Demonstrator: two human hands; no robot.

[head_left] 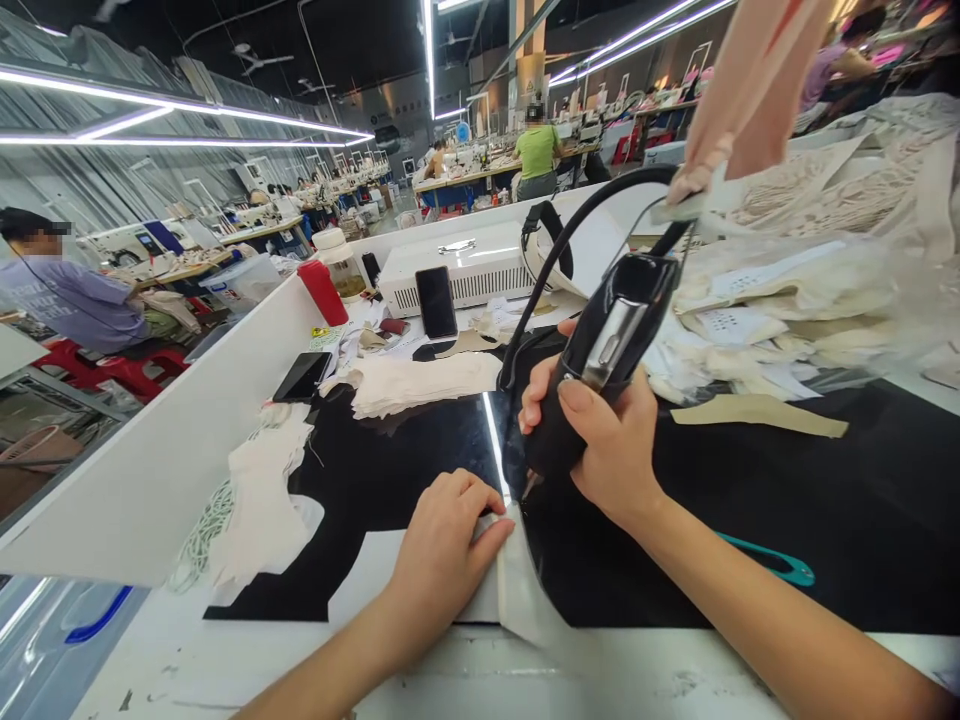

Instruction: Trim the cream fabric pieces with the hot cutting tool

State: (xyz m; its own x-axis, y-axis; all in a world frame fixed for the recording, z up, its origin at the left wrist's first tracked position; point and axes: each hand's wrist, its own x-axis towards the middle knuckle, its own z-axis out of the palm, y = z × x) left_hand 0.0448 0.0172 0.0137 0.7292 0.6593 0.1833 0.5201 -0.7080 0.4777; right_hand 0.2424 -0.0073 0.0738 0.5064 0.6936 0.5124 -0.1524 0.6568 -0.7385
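My right hand (611, 440) is wrapped round a black corded hand tool (607, 330) with a silver lever on its side. Its narrow tip points down at the upper end of a pale fabric strip (517, 570). Thumb and fingers of my left hand (450, 550) are closed on that fabric, just left of the tip. Beneath lies a glossy black mat (420, 460), and a white sheet (367, 575) sits partly under my left forearm. The tool's exact kind is not clear.
A stack of cream fabric pieces (427, 380) and a standing phone (436, 302) are behind my hands. Teal snips (795, 572) lie right. A white vented box (457, 270), bagged pale fabric (765, 300) and a low white side wall (187, 430) border the workplace. Other people sit beyond.
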